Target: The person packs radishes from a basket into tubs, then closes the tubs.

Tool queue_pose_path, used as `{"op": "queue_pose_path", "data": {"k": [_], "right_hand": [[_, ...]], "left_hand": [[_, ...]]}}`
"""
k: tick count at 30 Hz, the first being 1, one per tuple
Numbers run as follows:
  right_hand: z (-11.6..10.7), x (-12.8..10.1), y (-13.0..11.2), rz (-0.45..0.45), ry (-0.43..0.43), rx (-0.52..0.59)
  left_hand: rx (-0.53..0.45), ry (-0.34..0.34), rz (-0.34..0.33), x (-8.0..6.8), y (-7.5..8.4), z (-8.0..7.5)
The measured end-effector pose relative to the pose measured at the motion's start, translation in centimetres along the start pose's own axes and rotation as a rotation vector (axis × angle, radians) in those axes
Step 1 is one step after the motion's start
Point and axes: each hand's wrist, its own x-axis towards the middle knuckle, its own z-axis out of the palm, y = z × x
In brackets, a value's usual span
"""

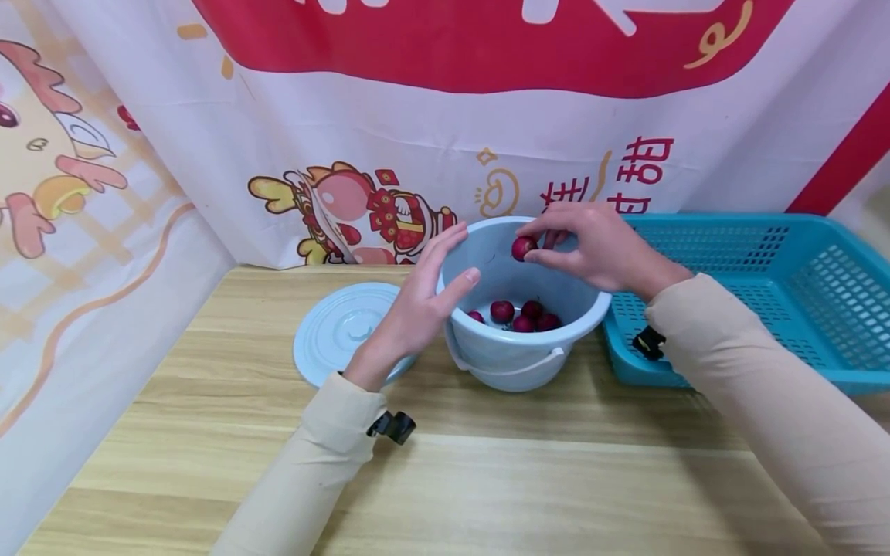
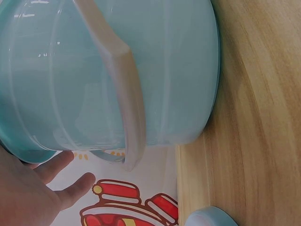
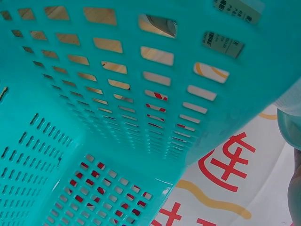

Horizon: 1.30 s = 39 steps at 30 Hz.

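Fruit over a smooth plastic bucket (image 1: 518, 351)
Right hand (image 1: 598, 245) pinches a round red fruit (image 1: 523, 247); left hand (image 1: 417, 309), fingers spread, touches the rim, frame centre.

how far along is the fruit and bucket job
Done: the lid lies off on the table, and four red fruits sit in the bucket. In hand: the right hand pinches one fruit over the bucket's opening while the left hand rests on its rim. Left: the basket shows no fruit; direction unclear.

Festive stall (cartoon banner (image 1: 445, 139) backdrop).
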Motion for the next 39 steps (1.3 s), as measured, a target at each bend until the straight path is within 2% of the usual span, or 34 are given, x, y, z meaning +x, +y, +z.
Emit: {"op": "queue_pose_path", "data": {"k": [17,27,33,39], "right_hand": [[0.0,0.0,0.0,0.003,-0.003,0.026],[-0.7,-0.5,0.2,0.001,0.081,0.111],[-2.8,-1.6,1.3,0.118,0.141,0.182],[-4.9,-4.1,4.3,0.296,0.137,0.228]], "left_hand": [[0.006,0.007,0.005,0.0,-0.1,-0.1],[-0.006,0.008,0.015,-0.2,-0.2,-0.1],[-0.005,0.012,0.029,-0.1,-0.2,-0.1],[-0.006,0.011,0.035,0.0,-0.1,0.0]]}}
